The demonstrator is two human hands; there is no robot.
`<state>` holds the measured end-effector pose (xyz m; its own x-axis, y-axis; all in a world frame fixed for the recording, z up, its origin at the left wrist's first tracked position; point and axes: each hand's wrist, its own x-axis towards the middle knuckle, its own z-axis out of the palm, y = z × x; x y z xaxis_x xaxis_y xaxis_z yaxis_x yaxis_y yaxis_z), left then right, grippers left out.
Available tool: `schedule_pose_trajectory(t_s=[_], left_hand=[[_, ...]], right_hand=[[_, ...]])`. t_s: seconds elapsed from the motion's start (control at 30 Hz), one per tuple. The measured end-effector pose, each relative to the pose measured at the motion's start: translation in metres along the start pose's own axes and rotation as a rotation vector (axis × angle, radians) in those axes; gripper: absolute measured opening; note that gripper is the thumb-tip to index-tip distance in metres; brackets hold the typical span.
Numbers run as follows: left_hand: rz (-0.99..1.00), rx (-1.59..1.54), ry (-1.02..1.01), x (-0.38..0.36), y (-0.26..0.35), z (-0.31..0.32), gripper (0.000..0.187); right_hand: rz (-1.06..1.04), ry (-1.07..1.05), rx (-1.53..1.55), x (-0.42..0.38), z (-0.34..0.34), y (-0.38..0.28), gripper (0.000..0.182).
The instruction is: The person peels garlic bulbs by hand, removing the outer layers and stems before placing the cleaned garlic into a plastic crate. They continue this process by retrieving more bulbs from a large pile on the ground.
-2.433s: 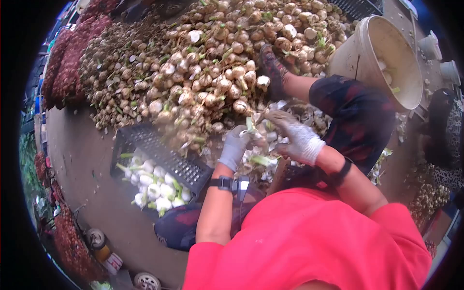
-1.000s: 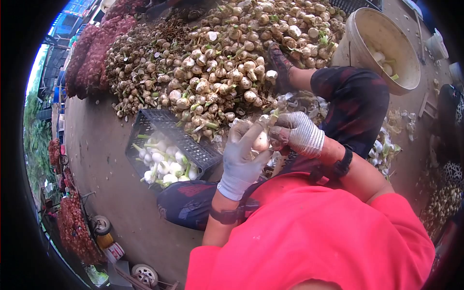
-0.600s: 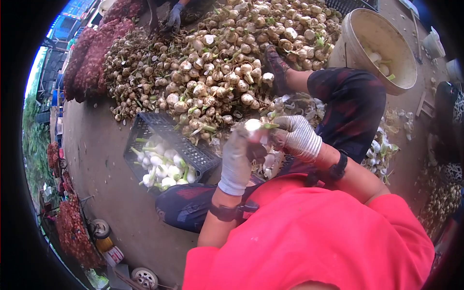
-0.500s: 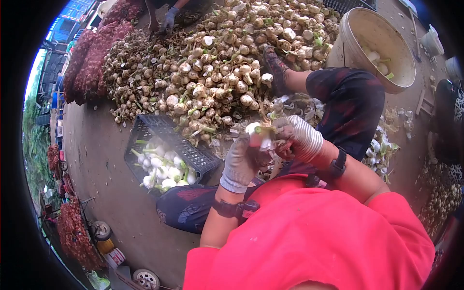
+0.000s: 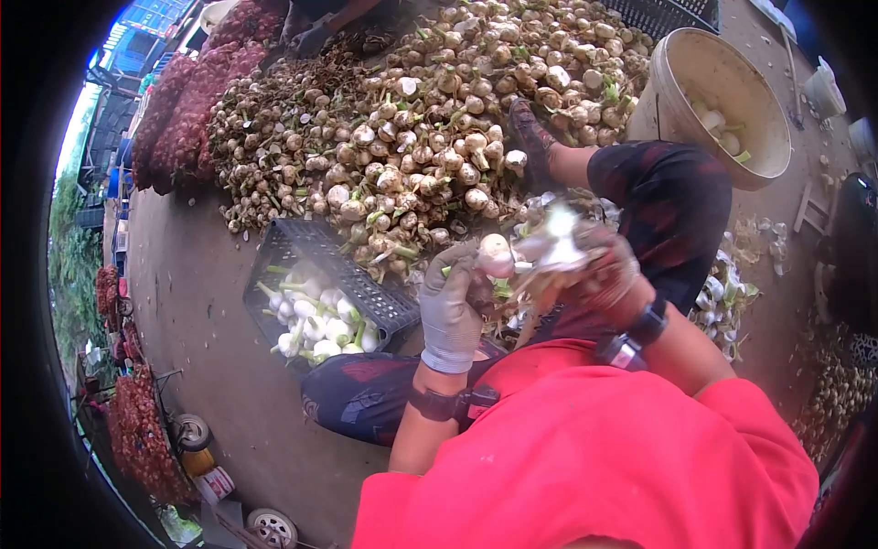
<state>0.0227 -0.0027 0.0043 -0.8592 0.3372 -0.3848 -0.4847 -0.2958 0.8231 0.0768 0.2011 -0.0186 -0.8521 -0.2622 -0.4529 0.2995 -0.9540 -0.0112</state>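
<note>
My left hand (image 5: 450,306), in a white knitted glove, is closed around a garlic bulb (image 5: 496,256) with a pale pinkish-white skin. Just right of it, my gloved right hand (image 5: 611,279) is closed on loose white garlic skin (image 5: 560,242), both smeared by motion. Below the left hand's wrist side stands a black plastic crate (image 5: 380,306), where several peeled white garlic bulbs (image 5: 315,320) with green stems lie. A large heap of unpeeled garlic (image 5: 393,165) spreads out beyond both hands.
A tall cream bucket (image 5: 658,101) with some white bulbs inside stands at the right. Red net sacks (image 5: 187,128) lean at the far left. Shed skins (image 5: 722,293) litter the floor by my knee. At the top, another person's gloved hand (image 5: 314,38) reaches into the heap.
My hands, together on one bulb before, have moved apart. The right hand has pulled white skin away to the right, while the bulb stays in the left. The other person's hand shifted slightly.
</note>
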Motion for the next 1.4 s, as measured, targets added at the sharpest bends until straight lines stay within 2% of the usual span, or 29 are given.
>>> schedule_pose_trajectory(t_s=[0.07,0.13,0.17,0.2,0.23,0.27,0.33,0.37,0.4,0.47,0.6,0.67,0.77,0.8,0.87,0.9,0.93,1.0,1.03,1.07,1.13,1.17,1.2,1.27,1.3,1.33,1.4], left_hand=[[0.019,0.064,0.042,-0.004,0.015,0.003,0.019],[0.010,0.141,0.071,-0.005,0.016,-0.002,0.018],[0.145,0.302,0.055,-0.005,0.014,0.000,0.016],[0.279,0.458,0.033,-0.005,0.012,0.001,0.014],[0.493,0.635,0.037,0.001,0.005,-0.001,0.012],[0.492,0.630,0.034,0.003,0.001,-0.003,0.012],[0.889,1.090,-0.142,0.004,0.009,0.005,0.014],[0.936,1.070,-0.169,0.006,0.007,0.008,0.019],[0.945,1.065,-0.179,0.008,0.008,0.011,0.019],[0.981,1.278,-0.204,0.007,0.009,0.013,0.019],[0.876,1.306,-0.197,0.008,0.008,0.015,0.021],[0.889,1.310,-0.197,0.006,0.007,0.014,0.019],[0.833,1.188,-0.265,0.006,0.013,0.009,0.018],[0.824,1.192,-0.261,0.004,0.018,0.006,0.018],[0.723,1.052,-0.395,-0.001,0.029,0.002,0.018],[0.680,0.976,-0.409,-0.006,0.029,-0.002,0.019],[0.677,0.976,-0.410,-0.010,0.030,-0.006,0.019],[0.569,0.778,-0.411,-0.016,0.034,-0.014,0.018],[0.541,0.743,-0.414,-0.020,0.037,-0.021,0.021],[0.538,0.745,-0.407,-0.022,0.038,-0.028,0.021],[0.340,0.358,-0.211,-0.021,0.031,-0.045,0.017],[0.308,0.229,-0.186,-0.014,0.023,-0.052,0.014],[0.304,0.226,-0.184,-0.010,0.020,-0.048,0.014],[-0.001,0.176,-0.086,0.002,0.011,-0.031,0.014],[0.044,0.365,-0.177,0.013,0.002,-0.025,0.014],[0.068,0.382,-0.312,0.021,-0.004,-0.019,0.017],[-0.142,0.369,-0.363,0.022,0.001,0.002,0.023]], right_hand=[[-0.074,-0.005,-0.342,-0.012,0.004,-0.028,0.034],[0.058,0.150,-1.919,-0.009,0.030,-0.036,0.037],[0.018,0.323,-2.735,-0.009,0.044,-0.022,0.037],[-0.236,0.346,-2.646,-0.006,0.041,-0.014,0.038],[-0.378,0.232,-2.462,-0.005,0.036,-0.007,0.034],[-0.509,0.120,-2.269,-0.003,0.034,0.000,0.032],[-0.391,0.142,-2.242,0.002,0.053,0.016,0.028],[-0.426,0.221,-2.315,0.006,0.056,0.024,0.024],[-0.542,0.184,-2.303,0.008,0.051,0.027,0.023],[-0.513,0.218,-2.395,0.013,0.043,0.034,0.021],[-0.554,0.154,-2.473,0.024,0.032,0.033,0.019],[-0.555,0.168,-2.457,0.019,0.034,0.033,0.018],[-0.541,0.164,-2.468,0.022,0.034,0.026,0.019],[-0.638,0.155,-2.410,0.027,0.030,0.023,0.020],[-0.631,0.173,-2.394,0.030,0.025,0.014,0.019],[-0.588,0.198,-2.363,0.031,0.029,0.008,0.018],[-0.528,0.295,-2.431,0.038,0.025,0.003,0.018],[-0.360,0.338,-2.550,0.045,0.022,-0.006,0.019],[-0.070,0.339,-2.569,0.045,0.024,-0.008,0.020],[-0.065,0.330,-2.570,0.037,0.027,-0.009,0.020],[0.227,-0.151,-2.494,0.010,0.031,-0.013,0.030],[0.194,-0.278,-2.401,0.006,0.001,-0.018,0.051],[0.201,-0.278,-2.400,0.006,0.007,-0.015,0.051],[0.122,0.163,-2.479,0.007,0.028,-0.008,0.074],[-0.057,0.003,-2.455,0.009,0.026,-0.005,0.081],[-0.384,-0.190,-2.277,0.016,0.020,0.002,0.073],[-0.342,-0.294,-2.066,0.005,0.033,-0.001,0.065]])
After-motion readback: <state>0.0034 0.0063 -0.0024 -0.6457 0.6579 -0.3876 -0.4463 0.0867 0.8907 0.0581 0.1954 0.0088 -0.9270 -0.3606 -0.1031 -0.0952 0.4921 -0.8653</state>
